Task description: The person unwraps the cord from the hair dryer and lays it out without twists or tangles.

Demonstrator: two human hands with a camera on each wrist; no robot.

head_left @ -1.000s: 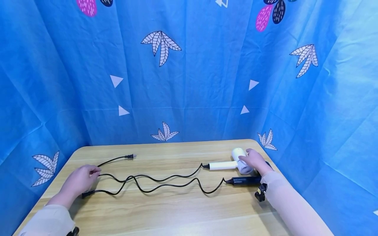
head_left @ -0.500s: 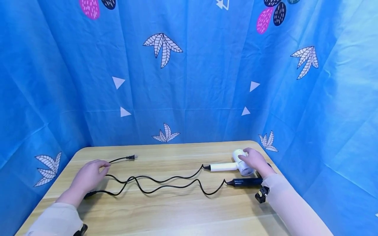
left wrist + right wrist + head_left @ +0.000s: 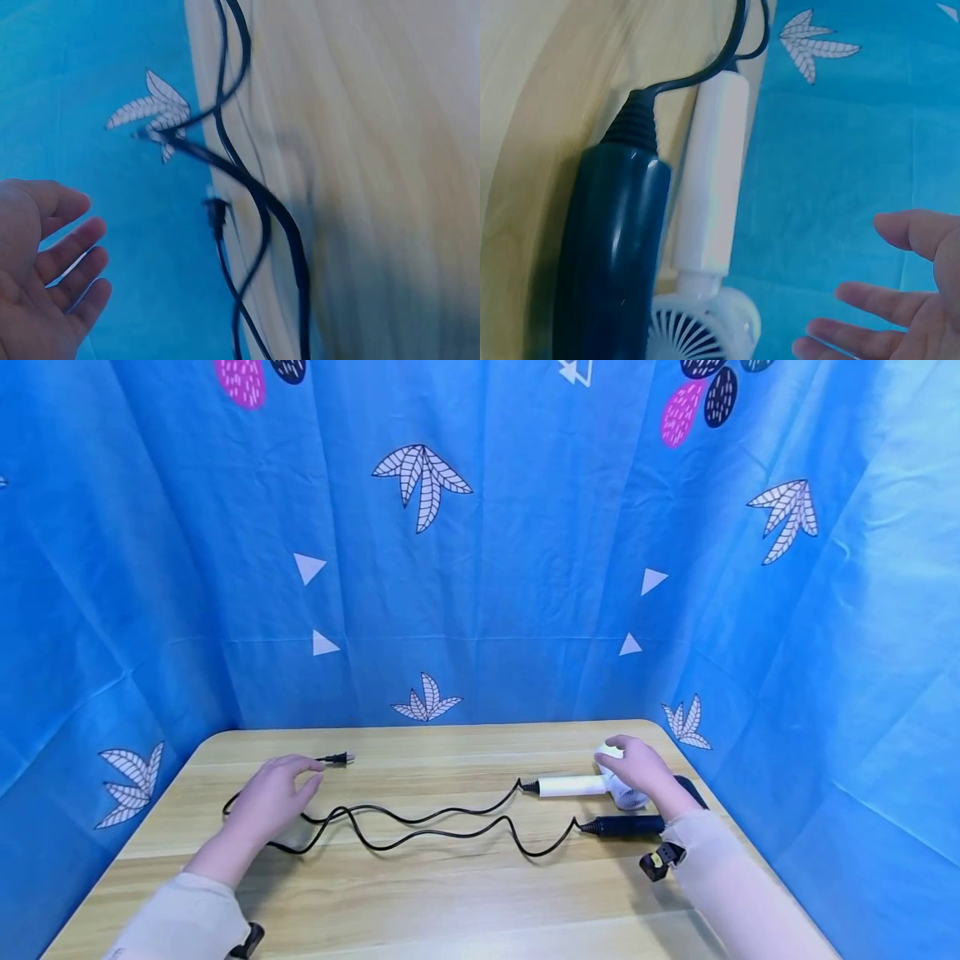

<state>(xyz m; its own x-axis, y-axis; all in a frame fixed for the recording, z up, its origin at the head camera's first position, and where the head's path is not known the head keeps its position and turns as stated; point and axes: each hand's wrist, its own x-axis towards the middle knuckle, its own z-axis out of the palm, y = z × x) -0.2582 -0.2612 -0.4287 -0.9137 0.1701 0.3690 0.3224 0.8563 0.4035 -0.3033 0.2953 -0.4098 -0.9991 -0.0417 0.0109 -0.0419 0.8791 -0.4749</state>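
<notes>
A white hair dryer [image 3: 572,786] lies on the right of the table, its handle pointing left. Nearer to me is a black hair dryer [image 3: 621,826], its head partly hidden by my right forearm. Over the white dryer's head hovers my right hand [image 3: 637,768], fingers loosely spread and holding nothing; the right wrist view shows this hand [image 3: 900,307] apart from both dryers. My left hand [image 3: 272,797] hangs above the black cords [image 3: 420,820] at the left, its fingers [image 3: 79,262] relaxed around nothing. Just beyond its fingertips lies a two-pin plug [image 3: 339,758].
The wooden table [image 3: 450,893] has a rounded back edge against a blue patterned curtain [image 3: 472,593], which also closes off both sides. The two cords cross each other left of the middle. My left hand hides part of them.
My left hand has moved right and away from me, from the cord at the left toward the plug, and its fingers have opened. The right hand stays over the white hair dryer.
</notes>
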